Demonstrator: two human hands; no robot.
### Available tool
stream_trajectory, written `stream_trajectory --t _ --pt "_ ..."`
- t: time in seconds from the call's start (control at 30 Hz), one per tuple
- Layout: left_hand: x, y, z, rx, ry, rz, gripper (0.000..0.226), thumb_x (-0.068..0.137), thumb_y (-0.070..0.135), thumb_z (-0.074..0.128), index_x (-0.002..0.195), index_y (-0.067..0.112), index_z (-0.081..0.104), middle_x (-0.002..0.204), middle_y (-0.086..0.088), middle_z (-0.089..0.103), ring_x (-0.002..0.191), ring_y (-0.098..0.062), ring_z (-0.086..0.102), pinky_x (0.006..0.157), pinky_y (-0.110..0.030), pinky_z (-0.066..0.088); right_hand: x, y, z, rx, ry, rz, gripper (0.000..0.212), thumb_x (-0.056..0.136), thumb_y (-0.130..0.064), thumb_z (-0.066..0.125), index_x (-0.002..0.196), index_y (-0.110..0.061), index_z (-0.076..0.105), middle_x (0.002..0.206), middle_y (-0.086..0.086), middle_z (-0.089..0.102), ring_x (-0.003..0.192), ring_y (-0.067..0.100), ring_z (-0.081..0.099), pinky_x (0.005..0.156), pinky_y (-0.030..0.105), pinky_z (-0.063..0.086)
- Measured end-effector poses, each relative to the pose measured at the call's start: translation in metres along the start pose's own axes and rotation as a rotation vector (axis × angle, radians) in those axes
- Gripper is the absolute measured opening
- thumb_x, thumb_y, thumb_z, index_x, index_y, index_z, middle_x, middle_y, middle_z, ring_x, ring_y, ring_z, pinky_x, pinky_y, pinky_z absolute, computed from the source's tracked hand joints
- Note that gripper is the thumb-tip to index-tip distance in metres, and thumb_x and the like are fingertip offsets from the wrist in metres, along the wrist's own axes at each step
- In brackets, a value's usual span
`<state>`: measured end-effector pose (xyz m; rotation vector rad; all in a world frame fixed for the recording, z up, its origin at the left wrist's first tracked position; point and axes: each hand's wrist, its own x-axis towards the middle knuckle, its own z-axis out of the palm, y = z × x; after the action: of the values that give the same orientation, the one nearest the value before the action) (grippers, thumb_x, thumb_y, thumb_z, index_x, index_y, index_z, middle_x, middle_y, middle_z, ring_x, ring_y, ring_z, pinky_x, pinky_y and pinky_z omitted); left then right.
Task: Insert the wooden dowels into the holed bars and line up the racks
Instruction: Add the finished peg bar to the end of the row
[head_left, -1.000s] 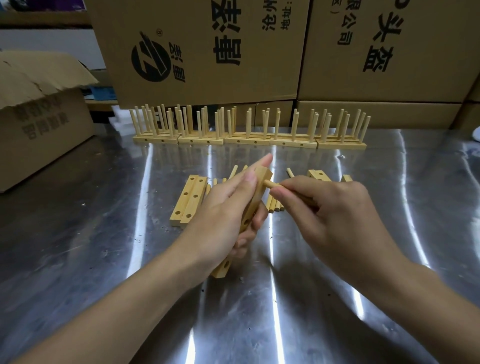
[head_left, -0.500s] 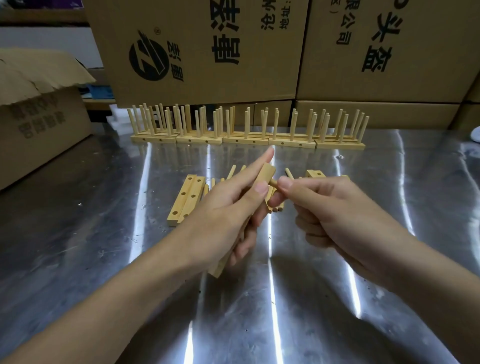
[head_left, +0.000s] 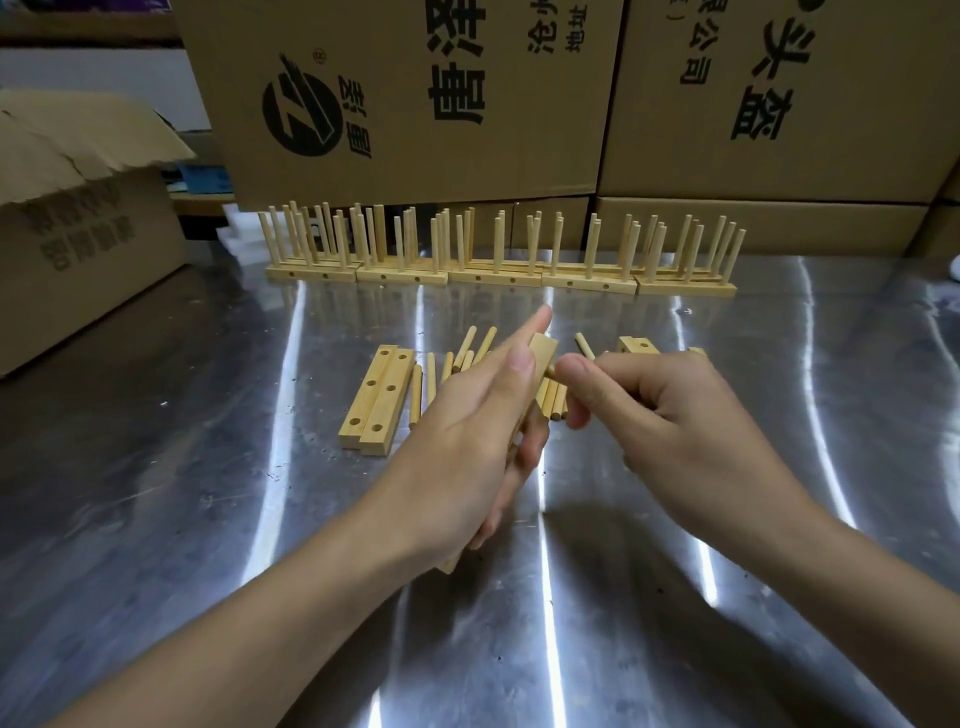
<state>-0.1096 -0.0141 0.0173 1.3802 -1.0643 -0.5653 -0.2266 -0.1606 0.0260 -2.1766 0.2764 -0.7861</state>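
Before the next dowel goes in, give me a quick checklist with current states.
1. Left hand grips the held bar: ok.
2. Right hand pinches the dowel at the bar's top end: ok.
3. Dowel seated in its hole: cannot tell, the hands hide it.
4. Loose dowels lie on the table behind the hands: ok.
5. Spare bars lie flat, holes up: ok.
6. Finished racks stand in one row at the back: ok.
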Motion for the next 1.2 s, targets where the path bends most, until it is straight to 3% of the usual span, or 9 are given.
stream_trajectory --t 0.4,0.5,0.67,0.8,0.87,0.9,0.93,1.0,1.2 --pt "-0.001 -0.004 -0.002 0.222 0.017 0.116 0.055 0.107 0.054 0.038 0.162 0.052 0.032 0.082 -0.005 0.064 0.046 -0.001 0.048 0.044 -0.012 0.039 -0.003 -0.020 -0.003 0.777 -0.197 0.560 0.042 0.101 -0.041 0.065 0.065 -0.017 0.065 0.055 -0.006 0.022 0.042 0.006 0.017 0.033 0.015 0.019" --pt "0.001 0.001 -0.003 0.131 0.036 0.098 0.051 0.110 0.050 0.037 0.161 0.049 0.036 0.084 -0.013 0.063 0.040 -0.004 0.042 0.037 -0.017 0.035 0.001 -0.019 -0.006 0.541 -0.156 0.399 0.045 0.102 -0.046 0.062 0.071 -0.015 0.070 0.055 -0.004 0.025 0.046 0.012 0.020 0.041 0.022 0.020" --pt "0.004 0.004 -0.006 0.042 0.105 -0.016 0.048 0.109 0.049 0.036 0.157 0.052 0.042 0.081 -0.010 0.051 0.040 -0.010 0.034 0.035 -0.023 0.028 -0.008 -0.010 -0.002 -0.519 -0.010 -0.141 0.024 0.108 -0.043 0.049 0.090 -0.029 0.056 0.070 -0.011 0.051 0.066 0.012 0.051 0.063 0.040 0.045" --pt "0.000 0.006 0.004 0.090 0.100 0.046 0.048 0.109 0.060 0.037 0.156 0.050 0.046 0.085 0.010 0.027 0.050 -0.009 0.027 0.047 -0.020 0.021 -0.013 -0.008 0.020 -0.523 -0.087 -0.020 0.024 0.101 -0.030 0.058 0.096 -0.033 0.035 0.084 -0.011 0.052 0.077 0.014 0.053 0.064 0.044 0.047" --pt "-0.002 0.005 0.007 0.140 0.084 0.068 0.054 0.107 0.060 0.040 0.160 0.047 0.041 0.113 0.025 0.027 0.089 0.003 0.027 0.088 -0.030 0.035 -0.010 -0.007 0.023 -0.591 -0.043 -0.004 0.025 0.097 -0.022 0.062 0.094 -0.030 0.038 0.081 -0.007 0.057 0.075 0.020 0.056 0.062 0.046 0.050" --pt "-0.003 0.005 0.008 0.204 0.065 0.064 0.056 0.105 0.058 0.042 0.160 0.050 0.038 0.113 0.031 0.028 0.118 -0.003 0.047 0.088 -0.055 0.053 -0.008 -0.006 0.023 -0.636 -0.020 -0.007 0.023 0.096 -0.019 0.063 0.091 -0.027 0.041 0.078 -0.004 0.057 0.072 0.024 0.056 0.060 0.045 0.050" --pt "-0.004 0.006 0.008 0.284 0.047 0.050 0.060 0.101 0.054 0.047 0.159 0.057 0.033 0.096 0.031 0.026 0.116 -0.016 0.062 0.080 -0.069 0.053 -0.007 -0.006 0.023 -0.661 -0.018 -0.007 0.024 0.093 -0.015 0.064 0.086 -0.024 0.043 0.074 -0.003 0.054 0.068 0.026 0.053 0.055 0.042 0.045" --pt "-0.005 0.003 0.007 0.451 0.026 0.036 0.079 0.087 0.043 0.056 0.155 0.068 0.024 0.068 0.014 0.042 0.066 -0.013 0.061 0.064 -0.059 0.048 -0.004 -0.004 0.022 -0.700 -0.077 0.012 0.035 0.087 -0.008 0.065 0.074 -0.023 0.036 0.066 -0.001 0.044 0.059 0.020 0.040 0.048 0.037 0.032" --pt "-0.007 0.005 0.005 0.528 0.009 0.094 0.098 0.073 0.030 0.061 0.153 0.071 0.020 0.077 0.003 0.051 0.063 -0.009 0.050 0.054 -0.031 0.045 0.012 -0.005 0.016 -0.637 -0.149 0.010 0.035 0.086 -0.001 0.060 0.068 -0.022 0.039 0.068 0.001 0.047 0.063 0.020 0.047 0.049 0.036 0.037"
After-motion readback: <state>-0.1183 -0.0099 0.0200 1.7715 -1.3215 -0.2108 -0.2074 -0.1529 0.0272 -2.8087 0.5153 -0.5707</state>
